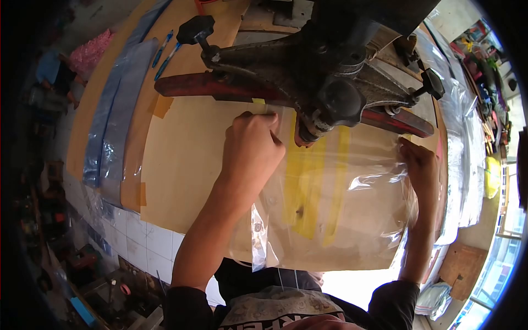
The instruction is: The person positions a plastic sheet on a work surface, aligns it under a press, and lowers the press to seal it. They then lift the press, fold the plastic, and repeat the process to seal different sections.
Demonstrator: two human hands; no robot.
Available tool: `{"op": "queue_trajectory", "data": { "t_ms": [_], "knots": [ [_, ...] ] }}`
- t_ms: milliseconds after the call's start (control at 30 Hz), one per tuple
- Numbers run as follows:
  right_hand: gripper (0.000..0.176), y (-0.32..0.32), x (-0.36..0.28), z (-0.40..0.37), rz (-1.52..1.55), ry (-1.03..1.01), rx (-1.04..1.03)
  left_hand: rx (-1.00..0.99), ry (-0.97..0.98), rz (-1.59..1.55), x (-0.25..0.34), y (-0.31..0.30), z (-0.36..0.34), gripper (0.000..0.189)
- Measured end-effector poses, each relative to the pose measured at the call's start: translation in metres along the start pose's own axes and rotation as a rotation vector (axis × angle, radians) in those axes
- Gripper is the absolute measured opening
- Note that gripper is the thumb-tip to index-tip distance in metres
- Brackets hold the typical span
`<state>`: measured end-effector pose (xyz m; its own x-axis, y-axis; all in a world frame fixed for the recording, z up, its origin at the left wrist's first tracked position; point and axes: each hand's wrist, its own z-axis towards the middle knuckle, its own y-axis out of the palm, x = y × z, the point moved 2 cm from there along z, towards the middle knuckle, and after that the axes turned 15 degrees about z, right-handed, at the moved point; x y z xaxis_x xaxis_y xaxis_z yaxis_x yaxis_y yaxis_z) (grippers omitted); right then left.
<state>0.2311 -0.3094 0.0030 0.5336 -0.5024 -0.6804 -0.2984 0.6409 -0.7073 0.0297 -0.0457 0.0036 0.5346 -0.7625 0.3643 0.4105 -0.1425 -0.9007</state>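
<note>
A clear plastic sheet (pixel 368 212) lies over the tan board (pixel 181 165) in front of me, its near edge hanging at the board's front. At the sheet's upper left, my left hand (pixel 253 137) is closed, fingers pinching the plastic just below the machine's red bar (pixel 190 85). My right hand (pixel 422 162) grips the sheet's upper right corner, close to the bar's right end. Yellow tape strips (pixel 300 203) show through the plastic. Directly above, the dark metal machine arm (pixel 264 60) with black knobs (pixel 341 102) hides part of the bar and the far board.
Folded plastic sheets (pixel 124 110) lie on the table's left, with two blue pens (pixel 166 61) beyond them. More stacked plastic (pixel 462 148) sits at right. Another person (pixel 55 69) is in the far left background. Tools and parts clutter the lower left floor.
</note>
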Motion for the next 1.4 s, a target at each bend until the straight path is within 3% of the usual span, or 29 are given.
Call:
{"op": "queue_trajectory", "data": {
  "t_ms": [333,367,867,1400],
  "knots": [
    [0.022,0.001,-0.005,0.000,-0.004,-0.042,0.017,0.020,-0.034,-0.018,0.001,-0.002,0.001,0.008],
    [0.022,0.002,-0.006,0.000,-0.004,-0.043,0.017,0.001,-0.040,0.002,0.002,-0.004,0.001,0.015],
    [0.021,0.003,-0.007,0.000,0.009,-0.065,0.023,-0.017,-0.059,-0.013,-0.001,-0.002,0.001,0.027],
    [0.017,0.006,0.005,-0.002,0.073,-0.068,0.102,-0.097,-0.075,-0.004,0.009,-0.011,0.000,0.016]
  ]
}}
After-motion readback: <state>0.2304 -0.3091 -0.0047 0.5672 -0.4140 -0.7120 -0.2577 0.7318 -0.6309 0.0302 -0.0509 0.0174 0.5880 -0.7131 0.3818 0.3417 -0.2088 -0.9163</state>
